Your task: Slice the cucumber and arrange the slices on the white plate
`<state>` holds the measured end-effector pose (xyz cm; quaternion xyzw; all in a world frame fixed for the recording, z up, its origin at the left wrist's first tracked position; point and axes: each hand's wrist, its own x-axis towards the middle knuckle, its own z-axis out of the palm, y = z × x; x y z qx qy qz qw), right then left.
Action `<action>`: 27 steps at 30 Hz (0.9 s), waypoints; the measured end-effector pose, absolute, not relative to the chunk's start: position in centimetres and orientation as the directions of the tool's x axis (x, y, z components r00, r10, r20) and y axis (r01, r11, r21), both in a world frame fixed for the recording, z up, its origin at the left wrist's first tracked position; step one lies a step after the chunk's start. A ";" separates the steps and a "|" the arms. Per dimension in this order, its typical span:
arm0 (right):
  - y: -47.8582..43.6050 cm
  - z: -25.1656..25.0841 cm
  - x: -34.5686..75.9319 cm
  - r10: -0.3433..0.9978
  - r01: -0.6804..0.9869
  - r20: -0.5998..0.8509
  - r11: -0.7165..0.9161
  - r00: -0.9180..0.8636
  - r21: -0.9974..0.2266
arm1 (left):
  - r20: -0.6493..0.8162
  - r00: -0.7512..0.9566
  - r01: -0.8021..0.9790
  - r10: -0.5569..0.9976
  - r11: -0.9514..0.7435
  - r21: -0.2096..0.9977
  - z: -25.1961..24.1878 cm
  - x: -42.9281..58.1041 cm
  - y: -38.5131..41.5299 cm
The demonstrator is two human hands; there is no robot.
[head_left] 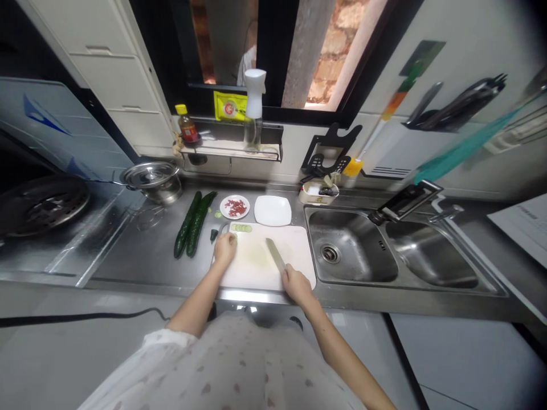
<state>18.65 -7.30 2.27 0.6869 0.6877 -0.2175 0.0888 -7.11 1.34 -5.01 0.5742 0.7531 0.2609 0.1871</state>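
My right hand [297, 283] is wrapped round the handle of a kitchen knife [274, 252], its blade pointing away over the white cutting board [256, 276]. At the board's left edge, my left hand [225, 248] is closed with curled fingers; what they hold, if anything, is too small to make out. Just beyond it, a short row of cucumber slices [241, 228] lies along the board's far edge. Left of the board are two whole cucumbers [195, 225] side by side. A dark green cucumber end [213, 234] lies between them and the board.
Behind the board stand a small plate [223, 205] of chopped red pieces and a white square dish [272, 210]. To the right is a double sink [354, 267] with a black faucet [404, 202]. A lidded steel pot [156, 183] stands back left. A spray bottle [254, 108] occupies the shelf.
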 end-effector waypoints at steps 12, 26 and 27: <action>-7.4 1.5 18.0 0.901 0.990 -0.431 -0.013 -0.050 -0.143 | -0.003 -0.043 0.928 0.999 0.040 0.371 -3.0 -3.3 5.9; -7.3 1.7 18.0 0.888 0.987 -0.458 -0.032 -0.044 -0.156 | -0.099 -0.130 0.803 0.986 0.164 0.573 -3.9 -3.4 6.0; -7.3 1.7 18.0 0.889 0.987 -0.456 -0.031 -0.045 -0.159 | -0.118 -0.130 0.779 0.985 0.175 0.602 -4.0 -3.5 5.7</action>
